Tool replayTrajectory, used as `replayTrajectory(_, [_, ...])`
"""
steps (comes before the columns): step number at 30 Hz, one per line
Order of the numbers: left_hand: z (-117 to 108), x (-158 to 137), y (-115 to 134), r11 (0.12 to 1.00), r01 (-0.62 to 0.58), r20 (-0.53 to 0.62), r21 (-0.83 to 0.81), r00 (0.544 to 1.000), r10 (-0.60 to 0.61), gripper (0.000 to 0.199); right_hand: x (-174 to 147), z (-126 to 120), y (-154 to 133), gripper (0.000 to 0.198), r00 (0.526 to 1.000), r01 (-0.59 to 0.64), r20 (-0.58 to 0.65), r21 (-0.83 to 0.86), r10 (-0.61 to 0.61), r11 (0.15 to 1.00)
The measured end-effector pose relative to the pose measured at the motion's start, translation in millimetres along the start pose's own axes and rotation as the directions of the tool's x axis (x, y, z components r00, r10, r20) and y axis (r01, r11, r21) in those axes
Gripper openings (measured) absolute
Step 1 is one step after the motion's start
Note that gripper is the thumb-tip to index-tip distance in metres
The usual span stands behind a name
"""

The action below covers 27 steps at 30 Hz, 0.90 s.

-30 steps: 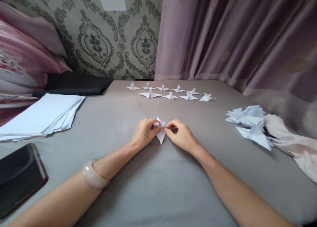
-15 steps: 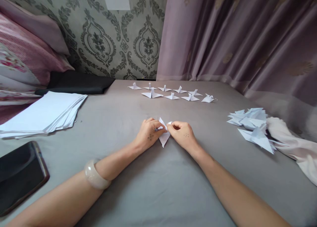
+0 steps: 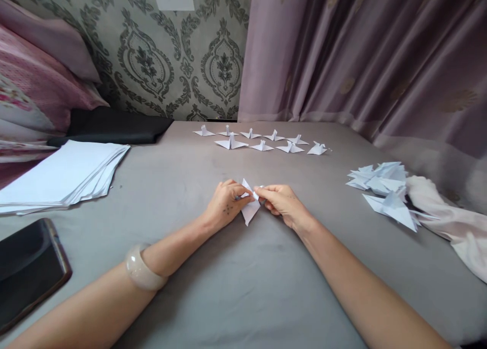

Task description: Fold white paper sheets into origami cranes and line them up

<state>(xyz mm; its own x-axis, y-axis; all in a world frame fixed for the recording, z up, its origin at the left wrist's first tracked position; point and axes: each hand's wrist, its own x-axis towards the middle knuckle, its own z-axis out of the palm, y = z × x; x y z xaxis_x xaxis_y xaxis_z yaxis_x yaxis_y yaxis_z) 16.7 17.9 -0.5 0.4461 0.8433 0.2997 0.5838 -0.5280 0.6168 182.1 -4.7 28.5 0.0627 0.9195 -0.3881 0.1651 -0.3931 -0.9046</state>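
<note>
Between my hands is a small white origami crane [image 3: 249, 213], its pointed wings spread toward and away from me. My left hand [image 3: 227, 201], with a pale bangle [image 3: 142, 269] on its wrist, pinches the crane's left side. The thumb and forefinger of my right hand [image 3: 283, 202] are closed on its right end. My fingers hide part of the folded middle. Beyond them, several finished paper cranes [image 3: 232, 142] stand in two rows on the grey cloth surface [image 3: 243, 288].
On the left lie a stack of white paper [image 3: 64, 171], a dark phone [image 3: 32, 273] and a folded black cloth [image 3: 117, 125]. A heap of larger folded paper birds [image 3: 384, 179] sits at the right, beside a pale cloth [image 3: 449, 217]. Purple curtains [image 3: 323, 49] hang behind.
My right hand has turned, its thumb now lying along the crane's right end. My left hand keeps its pinch. The whole view has shifted slightly.
</note>
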Motion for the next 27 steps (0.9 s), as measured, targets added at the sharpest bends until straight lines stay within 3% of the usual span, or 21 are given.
replayTrajectory(5, [-2,0,2,1.000,0.017,0.017,-0.020,1.000,-0.017,0.011,-1,-1,-2,0.015,1.000,-0.010,-0.001,-0.027,0.010,1.000])
replayTrajectory(17, [2,1,-4,0.993,-0.012,0.013,-0.120,1.000,0.013,0.013,3,-11,5,0.017,0.980,-0.111,0.166,-0.003,0.110,0.994])
replayTrajectory(27, [-4,1,5,0.997,-0.009,0.057,-0.074,0.998,0.013,0.017,7,-21,3,0.018,0.977,-0.142,0.161,0.015,0.138,0.990])
